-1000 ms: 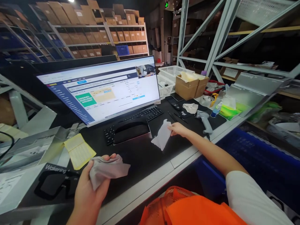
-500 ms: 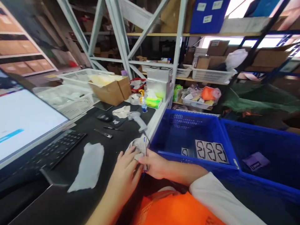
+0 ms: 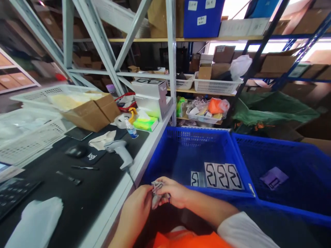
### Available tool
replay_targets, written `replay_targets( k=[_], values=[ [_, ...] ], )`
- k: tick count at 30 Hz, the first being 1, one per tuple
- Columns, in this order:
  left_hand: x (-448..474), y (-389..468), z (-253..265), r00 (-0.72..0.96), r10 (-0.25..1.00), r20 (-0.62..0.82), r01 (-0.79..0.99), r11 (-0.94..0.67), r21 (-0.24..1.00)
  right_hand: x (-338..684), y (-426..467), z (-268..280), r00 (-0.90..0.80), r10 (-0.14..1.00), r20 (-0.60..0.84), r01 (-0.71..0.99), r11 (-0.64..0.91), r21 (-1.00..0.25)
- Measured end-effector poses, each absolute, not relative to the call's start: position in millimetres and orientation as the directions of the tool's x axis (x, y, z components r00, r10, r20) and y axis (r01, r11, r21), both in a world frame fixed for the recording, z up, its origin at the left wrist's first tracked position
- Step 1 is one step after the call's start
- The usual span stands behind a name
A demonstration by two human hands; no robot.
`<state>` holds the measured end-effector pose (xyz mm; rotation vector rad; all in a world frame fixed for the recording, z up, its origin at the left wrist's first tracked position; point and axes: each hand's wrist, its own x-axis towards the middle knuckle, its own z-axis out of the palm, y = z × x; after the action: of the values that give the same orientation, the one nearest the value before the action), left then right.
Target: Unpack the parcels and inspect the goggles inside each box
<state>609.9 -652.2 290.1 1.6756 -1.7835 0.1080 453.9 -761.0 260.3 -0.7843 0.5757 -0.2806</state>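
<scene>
Between my hands is a small crumpled grey-white bundle (image 3: 155,197), like cloth; its exact kind does not show. My right hand (image 3: 173,191) is closed round it from the right, thumb on top. From the left, my left hand (image 3: 137,206) presses against the bundle with fingers bent; its fingertips are partly hidden. Both hands are over the table's front edge, near the blue crate. Up and to the left lies a grey barcode scanner (image 3: 121,151), its cable running down toward my hands.
A blue crate (image 3: 165,162) holds several packets with black outlines (image 3: 221,175). Beside it, another blue crate (image 3: 307,172) contains a purple packet (image 3: 274,178). On the black table lie a white pouch (image 3: 38,220), a mouse (image 3: 76,151), a pen (image 3: 85,168) and a keyboard (image 3: 18,196).
The view has turned right, so the table things sit further left. The bundle is more crumpled between my hands, and my left fingers, spread over it before, are now bent in.
</scene>
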Motion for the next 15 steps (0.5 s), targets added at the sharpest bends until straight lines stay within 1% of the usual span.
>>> replay_targets(
  k=[1, 3, 4, 6, 7, 9, 11, 13, 15],
  values=[
    [607.8, -660.5, 287.4, 0.055, -0.813, 0.579, -0.925, 0.176, 0.336, 449.7, -765.2, 256.5, 0.790, -0.470, -0.394, 0.079, 0.715, -0.695],
    [599.2, -676.7, 283.0, 0.060, -0.740, 0.670, -0.947, 0.171, 0.273, 440.5, -773.7, 250.8, 0.778, -0.472, -0.415, 0.141, 0.775, -0.616],
    [591.7, -684.5, 280.4, 0.064, -0.721, 0.690, -0.949, 0.170, 0.265, 435.8, -777.9, 249.0, 0.783, -0.458, -0.421, 0.161, 0.803, -0.574],
    [571.0, -698.5, 272.6, 0.074, -0.748, 0.660, -0.928, 0.190, 0.319, 427.6, -785.6, 246.3, 0.785, -0.449, -0.426, 0.193, 0.832, -0.521],
    [559.0, -704.1, 267.1, 0.079, -0.780, 0.621, -0.906, 0.204, 0.372, 424.2, -789.4, 244.7, 0.768, -0.473, -0.431, 0.213, 0.825, -0.524],
    [537.7, -710.5, 253.5, 0.102, -0.840, 0.533, -0.850, 0.205, 0.486, 418.6, -797.1, 239.2, 0.718, -0.546, -0.431, 0.241, 0.776, -0.583],
    [528.4, -707.8, 239.3, 0.138, -0.875, 0.464, -0.810, 0.169, 0.561, 413.0, -805.7, 229.3, 0.701, -0.564, -0.437, 0.215, 0.751, -0.624],
    [535.9, -693.8, 229.2, 0.171, -0.861, 0.479, -0.816, 0.149, 0.559, 406.0, -816.1, 215.4, 0.715, -0.520, -0.467, 0.154, 0.769, -0.621],
    [556.4, -670.0, 228.2, 0.227, -0.795, 0.562, -0.845, 0.126, 0.519, 397.4, -830.8, 199.6, 0.689, -0.508, -0.516, 0.095, 0.770, -0.631]
  ],
)
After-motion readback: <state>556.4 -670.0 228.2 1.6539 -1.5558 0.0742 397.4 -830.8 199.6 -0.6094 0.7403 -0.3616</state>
